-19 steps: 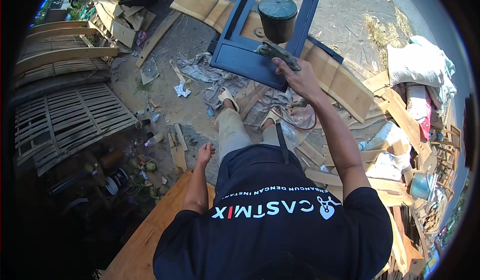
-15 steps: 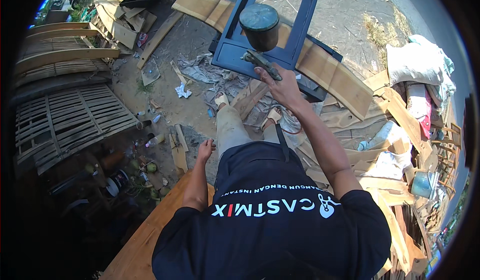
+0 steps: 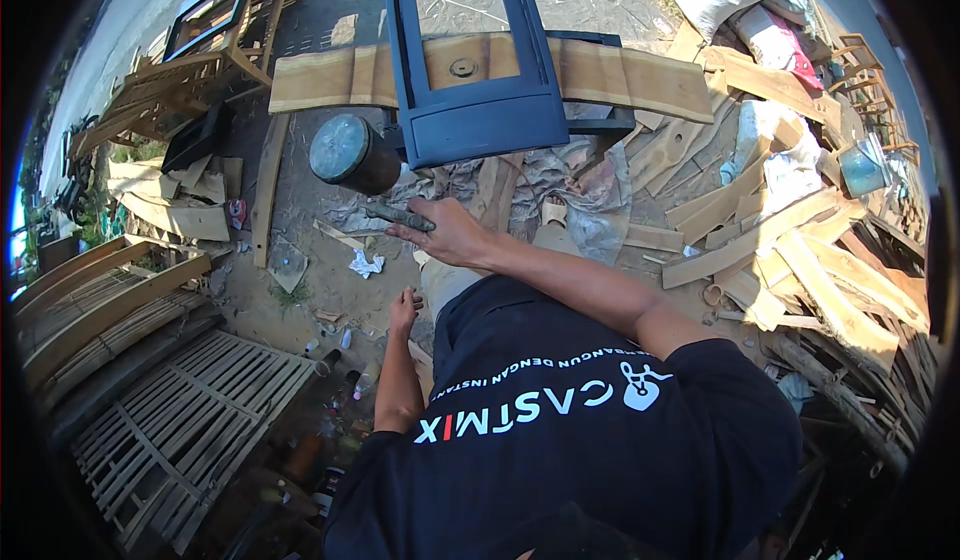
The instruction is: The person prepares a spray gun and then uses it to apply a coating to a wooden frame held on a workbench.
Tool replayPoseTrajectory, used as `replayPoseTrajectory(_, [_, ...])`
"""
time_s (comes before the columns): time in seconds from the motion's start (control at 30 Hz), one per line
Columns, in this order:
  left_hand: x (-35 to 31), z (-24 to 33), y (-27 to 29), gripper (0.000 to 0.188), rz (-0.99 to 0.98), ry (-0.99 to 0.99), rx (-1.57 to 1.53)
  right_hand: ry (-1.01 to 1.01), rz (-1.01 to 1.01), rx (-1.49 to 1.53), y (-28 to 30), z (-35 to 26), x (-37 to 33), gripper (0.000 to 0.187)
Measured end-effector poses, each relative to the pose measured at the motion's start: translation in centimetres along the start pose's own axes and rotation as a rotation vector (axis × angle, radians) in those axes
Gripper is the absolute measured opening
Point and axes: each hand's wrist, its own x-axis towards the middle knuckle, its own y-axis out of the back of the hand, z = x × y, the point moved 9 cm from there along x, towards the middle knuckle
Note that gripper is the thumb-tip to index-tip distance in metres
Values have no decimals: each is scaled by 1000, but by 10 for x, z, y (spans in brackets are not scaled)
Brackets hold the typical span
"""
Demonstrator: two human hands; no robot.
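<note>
- Dark-blue painted rectangular frame (image 3: 482,132), with one large opening, lies across a long brown wooden plank (image 3: 640,78); part of the plank and a small round disc (image 3: 463,68) are seen through this opening.
- Right hand (image 3: 452,232) of the person is in front of the body, below the near edge of the frame. Its grip is closed around a grey-green stained spray gun (image 3: 393,217), which points to the left.
- Dark cylindrical cup (image 3: 362,156) with a pale grey-green lid is above the spray gun, just to the left of the frame's lower corner. Where the cup joins the gun, I cannot tell clearly.
- Left hand (image 3: 405,310) hangs low beside the left thigh; its grip is loose, with the fingers half curled.
- Crumpled greyish sheets (image 3: 600,195) cover the ground under the near side of the frame, and a white crumpled paper (image 3: 366,263) lies to their left.
- Pale wooden offcuts (image 3: 770,225) are piled at the right, near a bluish bucket (image 3: 865,172).
</note>
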Motion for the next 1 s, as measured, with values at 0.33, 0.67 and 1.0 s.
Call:
replayPoseTrajectory(0.33, [86,-23,210,49,-143,-51,280,-154,549,-97,-39,-29,-45,49])
replayPoseTrajectory(0.67, [108,10,264,48,-188,-56,382,-463,1093,-251,42,-36,-129,59])
replayPoseTrajectory(1.0, [103,41,233,54,-336,-74,458,-615,1189,-517,78,-22,-153,60])
